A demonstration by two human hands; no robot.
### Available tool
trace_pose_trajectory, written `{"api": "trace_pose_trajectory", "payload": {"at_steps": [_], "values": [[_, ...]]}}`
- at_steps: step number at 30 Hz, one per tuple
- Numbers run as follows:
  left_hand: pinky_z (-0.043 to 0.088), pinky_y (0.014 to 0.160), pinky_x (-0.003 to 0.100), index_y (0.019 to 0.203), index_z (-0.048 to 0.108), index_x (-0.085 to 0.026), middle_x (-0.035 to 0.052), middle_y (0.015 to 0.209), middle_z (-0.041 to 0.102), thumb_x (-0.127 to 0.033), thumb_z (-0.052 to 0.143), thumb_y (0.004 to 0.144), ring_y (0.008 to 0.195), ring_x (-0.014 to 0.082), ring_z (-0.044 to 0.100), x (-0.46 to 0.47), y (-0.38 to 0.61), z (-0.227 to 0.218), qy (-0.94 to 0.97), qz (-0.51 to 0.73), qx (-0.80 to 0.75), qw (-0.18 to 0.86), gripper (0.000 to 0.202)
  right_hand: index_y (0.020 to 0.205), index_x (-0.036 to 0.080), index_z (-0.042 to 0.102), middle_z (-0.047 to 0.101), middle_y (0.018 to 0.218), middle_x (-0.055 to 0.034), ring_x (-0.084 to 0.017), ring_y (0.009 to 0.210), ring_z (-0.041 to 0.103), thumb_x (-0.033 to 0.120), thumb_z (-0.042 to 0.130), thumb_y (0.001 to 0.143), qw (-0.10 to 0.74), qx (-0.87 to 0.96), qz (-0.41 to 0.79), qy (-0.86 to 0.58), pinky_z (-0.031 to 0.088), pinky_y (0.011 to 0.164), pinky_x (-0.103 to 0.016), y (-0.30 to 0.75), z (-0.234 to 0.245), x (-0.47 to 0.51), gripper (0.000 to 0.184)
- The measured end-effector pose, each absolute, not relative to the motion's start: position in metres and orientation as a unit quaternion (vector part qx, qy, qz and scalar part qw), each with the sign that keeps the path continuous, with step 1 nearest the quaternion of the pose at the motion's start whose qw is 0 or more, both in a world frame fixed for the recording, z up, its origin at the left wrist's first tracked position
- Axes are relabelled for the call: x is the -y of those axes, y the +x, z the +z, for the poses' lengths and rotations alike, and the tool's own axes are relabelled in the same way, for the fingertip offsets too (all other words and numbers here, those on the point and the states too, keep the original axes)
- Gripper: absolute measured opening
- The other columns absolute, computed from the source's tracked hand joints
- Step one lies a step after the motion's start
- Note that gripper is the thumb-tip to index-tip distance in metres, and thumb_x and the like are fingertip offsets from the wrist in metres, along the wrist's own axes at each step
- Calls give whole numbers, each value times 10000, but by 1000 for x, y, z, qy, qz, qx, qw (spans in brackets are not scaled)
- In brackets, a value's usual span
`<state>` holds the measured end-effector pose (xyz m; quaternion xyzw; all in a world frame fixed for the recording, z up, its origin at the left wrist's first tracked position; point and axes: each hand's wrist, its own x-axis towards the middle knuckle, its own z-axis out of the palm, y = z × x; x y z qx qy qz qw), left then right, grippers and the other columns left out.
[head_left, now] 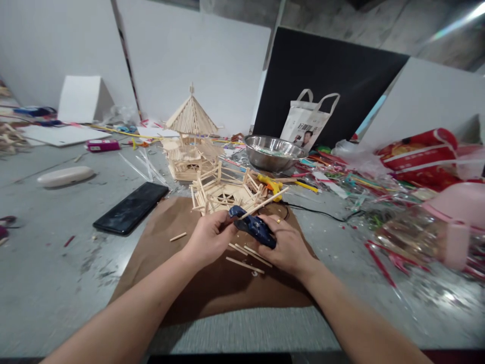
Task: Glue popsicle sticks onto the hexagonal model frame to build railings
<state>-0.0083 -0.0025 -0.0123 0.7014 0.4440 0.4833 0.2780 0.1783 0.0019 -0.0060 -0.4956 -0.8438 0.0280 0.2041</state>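
My right hand (286,245) is closed around a dark blue hand cutter (259,230). A thin wooden stick (267,201) lies across the cutter's jaws, its free end pointing up to the right. On the near side, my left hand (212,235) is closed, its fingers pinching the stick's lower end beside the jaws; the fingertips are partly hidden. Just beyond both hands stands a six-sided stick frame with a lattice floor (244,194). Several short cut sticks (246,265) lie beneath my hands on brown paper (162,283).
Behind the frame stands a wooden pavilion model (191,121). A yellow glue gun (271,184) with a black cord lies right of the frame, near a steel bowl (275,162). A phone (131,210) is at left; a pink-lidded jug (454,222) and plastic scraps are at right.
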Motion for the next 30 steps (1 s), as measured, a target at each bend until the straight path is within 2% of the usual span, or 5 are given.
{"api": "trace_pose_trajectory", "payload": {"at_steps": [4, 10, 15, 25, 30], "values": [[389, 549, 204, 644, 574, -143, -7, 569, 536, -186, 466, 699, 598, 116, 495, 1, -10, -12, 710, 466, -455, 267, 128, 1095, 178, 476, 567, 1000, -80, -231, 946, 516, 290, 502, 627, 196, 843, 6, -501, 404, 824, -354, 179, -7, -2, 483], [340, 503, 185, 607, 556, -124, -27, 513, 463, -214, 422, 711, 514, 84, 421, 0, -11, -7, 722, 424, -470, 281, 192, 1089, 119, 488, 575, 1025, -121, -246, 958, 522, 301, 491, 620, 184, 843, 0, -505, 406, 834, -369, 179, -7, -2, 503], [320, 474, 166, 547, 521, -129, -37, 475, 437, -235, 405, 725, 484, 72, 408, 1, -10, -6, 722, 427, -462, 288, 237, 1047, 143, 508, 593, 978, -99, -230, 913, 540, 294, 490, 620, 186, 845, -4, -501, 416, 808, -352, 179, -7, -3, 453], [325, 466, 160, 509, 506, -132, -31, 452, 454, -249, 390, 755, 464, 69, 420, 1, -10, -8, 727, 427, -447, 299, 296, 1054, 127, 500, 599, 977, -100, -222, 893, 545, 292, 499, 623, 182, 841, 17, -510, 413, 798, -338, 179, -5, -1, 462], [322, 465, 162, 506, 516, -131, -29, 449, 466, -250, 382, 766, 462, 69, 422, 2, -10, -6, 738, 420, -441, 292, 316, 1016, 164, 506, 610, 933, -78, -216, 853, 556, 289, 513, 614, 172, 830, 28, -531, 416, 759, -327, 178, -6, 0, 422]]}}
